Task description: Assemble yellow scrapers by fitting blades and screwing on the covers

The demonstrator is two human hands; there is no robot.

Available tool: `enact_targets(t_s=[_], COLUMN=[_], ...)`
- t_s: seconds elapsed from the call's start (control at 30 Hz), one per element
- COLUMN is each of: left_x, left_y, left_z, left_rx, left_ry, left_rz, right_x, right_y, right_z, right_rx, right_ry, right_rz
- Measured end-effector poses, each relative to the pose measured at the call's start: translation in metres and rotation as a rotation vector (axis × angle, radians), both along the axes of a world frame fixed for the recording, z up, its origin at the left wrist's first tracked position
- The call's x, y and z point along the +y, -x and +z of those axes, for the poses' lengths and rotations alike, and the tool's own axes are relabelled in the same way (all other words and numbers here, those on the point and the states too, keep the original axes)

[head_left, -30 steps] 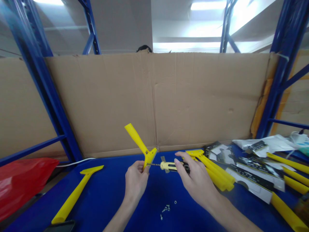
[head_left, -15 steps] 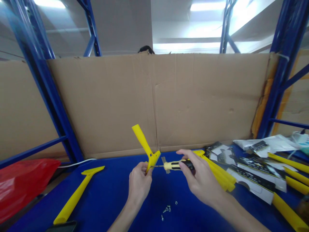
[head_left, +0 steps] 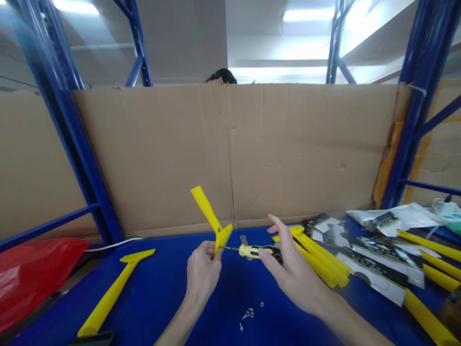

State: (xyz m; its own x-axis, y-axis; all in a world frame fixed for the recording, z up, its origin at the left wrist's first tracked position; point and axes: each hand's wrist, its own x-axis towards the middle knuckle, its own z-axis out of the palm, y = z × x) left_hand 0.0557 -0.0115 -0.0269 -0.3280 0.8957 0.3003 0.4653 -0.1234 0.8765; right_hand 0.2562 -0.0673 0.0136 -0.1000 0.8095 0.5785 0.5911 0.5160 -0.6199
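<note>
My left hand [head_left: 203,269] pinches the head of a yellow plastic scraper [head_left: 207,207], whose handle slants up and to the left. A screwdriver [head_left: 250,251] with a cream and black grip lies level, its tip against the scraper head near my left fingertips. At the black end of that grip is my right hand [head_left: 293,269], thumb against it and index finger raised away; the other fingers are partly hidden. Below the hands, several small screws and nuts [head_left: 248,313] lie on the blue table [head_left: 162,293].
Another yellow scraper [head_left: 115,293] lies at left, beside a red plastic bag [head_left: 34,276] and a dark object [head_left: 91,339]. More yellow scrapers [head_left: 320,259] and black-and-white packaging [head_left: 374,274] lie at right. A cardboard panel [head_left: 230,154] stands behind; a person's head top shows above it.
Both hands, the scraper and the screwdriver have shifted slightly left in view. My right index finger has lifted and the fingers have loosened around the screwdriver's grip.
</note>
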Motion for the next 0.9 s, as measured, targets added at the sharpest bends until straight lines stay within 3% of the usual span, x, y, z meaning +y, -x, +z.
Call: enact_targets(t_s=[0.1, 0.27, 0.4, 0.6, 0.77, 0.9], left_x=[0.0015, -0.0012, -0.0026, -0.0037, -0.0027, -0.0017], left_y=[0.0030, 0.0001, 0.0011, 0.0012, -0.0004, -0.0002], left_z=[-0.0002, 0.0003, 0.0042, 0.0037, -0.0013, -0.0019], left_rx=[0.032, 0.129, 0.104, 0.169, 0.149, 0.092], left_ry=[-0.022, -0.007, -0.005, 0.003, -0.019, -0.048], left_rz=[-0.037, -0.042, -0.004, -0.019, -0.053, -0.047], right_x=[0.0007, 0.0064, 0.0042, 0.0018, 0.0041, 0.0036], right_y=[-0.0007, -0.0003, -0.0025, -0.0003, -0.0049, -0.0021], right_z=[0.0005, 0.0004, 0.0024, 0.0066, 0.0073, 0.0071], right_rx=[0.009, -0.014, -0.094, -0.109, -0.099, -0.057], right_ry=[0.026, -0.059, -0.125, 0.080, -0.117, -0.098], right_rz=[0.106, -0.104, 0.007, -0.078, 0.064, 0.005])
